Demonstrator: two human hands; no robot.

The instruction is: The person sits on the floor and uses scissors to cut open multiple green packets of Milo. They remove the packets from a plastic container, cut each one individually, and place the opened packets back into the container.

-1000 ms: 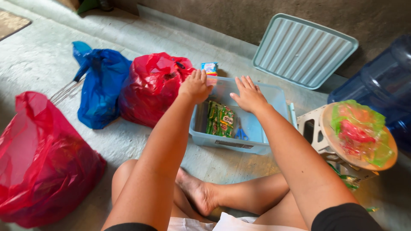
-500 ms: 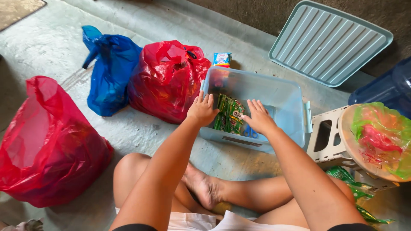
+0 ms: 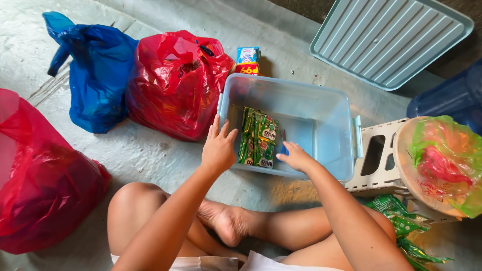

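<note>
Two hands in bin | left hand open on near-left rim | right hand open beside sachets | I flag risk: fingers snagging scissors.

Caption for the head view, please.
Seated person's left hand and right hand at a clear bin holding green sachets.

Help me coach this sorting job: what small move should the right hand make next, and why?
Probably close the right hand on the blue-handled scissors. It reaches over the near rim of the pale blue bin, fingertips at the handles, beside the green sachets. The left hand rests open on the rim.
</note>
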